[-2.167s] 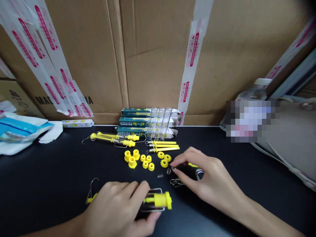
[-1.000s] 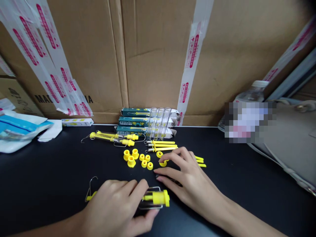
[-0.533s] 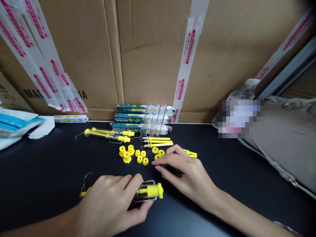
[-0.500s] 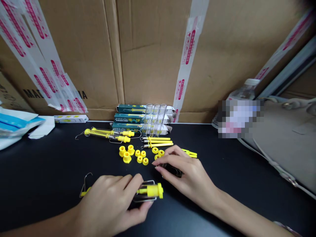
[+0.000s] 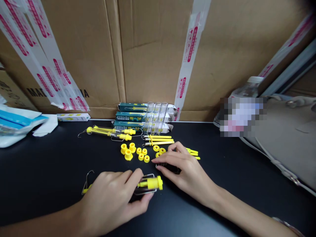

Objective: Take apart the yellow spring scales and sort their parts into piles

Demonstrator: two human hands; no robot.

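Observation:
My left hand [image 5: 111, 194] is wrapped around a yellow spring scale [image 5: 154, 183] lying crosswise above the table. Its yellow end cap and wire bail stick out on the right, and a wire hook shows on the left. My right hand [image 5: 189, 169] is lower right of centre, its thumb and fingertips nearly together. A thin metallic bit shows at the tips and under the palm, mostly hidden. Just behind its fingers lie yellow rings [image 5: 156, 148]. Small yellow collars [image 5: 141, 157] and larger yellow caps [image 5: 128, 154] lie to the left of them.
Two spring scales [image 5: 108, 132] lie at the back left. Yellow rods with springs [image 5: 160, 143] lie in front of clear tubes [image 5: 156, 118] leaning on stacked green boxes [image 5: 129, 116]. Yellow clips [image 5: 194, 153], a bottle [image 5: 249, 89], a grey bag [image 5: 286, 131] and a cardboard box [image 5: 153, 65] surround the work.
The view has shifted slightly. My left hand still grips the spring scale, and the fingertips of my right hand have drawn a little closer together.

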